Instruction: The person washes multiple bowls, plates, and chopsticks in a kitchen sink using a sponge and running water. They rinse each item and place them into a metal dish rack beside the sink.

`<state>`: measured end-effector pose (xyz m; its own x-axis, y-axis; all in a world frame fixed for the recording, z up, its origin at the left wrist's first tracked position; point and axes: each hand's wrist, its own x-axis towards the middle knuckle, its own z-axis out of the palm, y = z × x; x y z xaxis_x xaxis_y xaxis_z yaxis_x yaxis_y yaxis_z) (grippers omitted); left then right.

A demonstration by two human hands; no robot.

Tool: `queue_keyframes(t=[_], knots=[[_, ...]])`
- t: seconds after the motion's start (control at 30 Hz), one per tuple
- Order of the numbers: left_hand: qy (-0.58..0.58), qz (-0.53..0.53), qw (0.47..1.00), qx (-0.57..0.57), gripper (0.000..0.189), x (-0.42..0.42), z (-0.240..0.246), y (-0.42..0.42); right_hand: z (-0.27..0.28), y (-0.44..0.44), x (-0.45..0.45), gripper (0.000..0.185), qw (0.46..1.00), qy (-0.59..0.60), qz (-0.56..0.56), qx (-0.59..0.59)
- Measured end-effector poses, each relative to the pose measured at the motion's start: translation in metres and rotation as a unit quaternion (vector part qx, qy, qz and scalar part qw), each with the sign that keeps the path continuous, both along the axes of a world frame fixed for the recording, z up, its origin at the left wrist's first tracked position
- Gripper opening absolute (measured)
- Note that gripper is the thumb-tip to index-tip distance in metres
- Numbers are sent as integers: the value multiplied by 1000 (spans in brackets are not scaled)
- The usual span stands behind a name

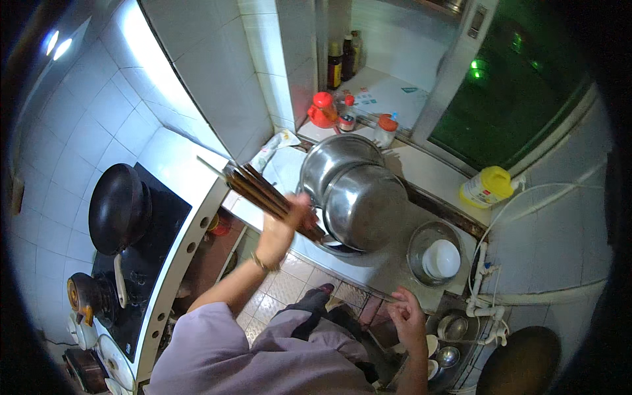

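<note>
My left hand [289,222] is closed around a bundle of chopsticks [261,192] held slantwise over the counter; one lighter stick juts out beyond the others. Just right of the bundle, stainless steel basins [365,207] lie overlapped on the counter, the nearer one bottom up. My right hand [407,311] hovers by the counter's front edge with its fingers bent; whether a thin thing lies between its thumb and finger cannot be told. Beyond it, a glass bowl [417,254] holds white bowls [442,259].
A wok [116,210] and a kettle [84,296] stand on the black hob [153,217] at left. Along the sill are a red-lidded jar [385,131], a red container [322,111] and a yellow bottle [486,187]. Pipes [486,311] and metal bowls are at lower right.
</note>
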<state>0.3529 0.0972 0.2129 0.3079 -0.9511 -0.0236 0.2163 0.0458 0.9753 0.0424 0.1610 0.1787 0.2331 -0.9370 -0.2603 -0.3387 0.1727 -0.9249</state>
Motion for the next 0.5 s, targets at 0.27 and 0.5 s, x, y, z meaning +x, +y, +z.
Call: queue_keyframes(t=[0.27, 0.5], knots=[[-20, 118, 990, 80, 33, 66, -115, -95, -25, -1, 30, 34, 998, 49, 23, 35], [-411, 170, 888, 114, 54, 72, -168, -104, -24, 8, 37, 32, 991, 92, -18, 100]])
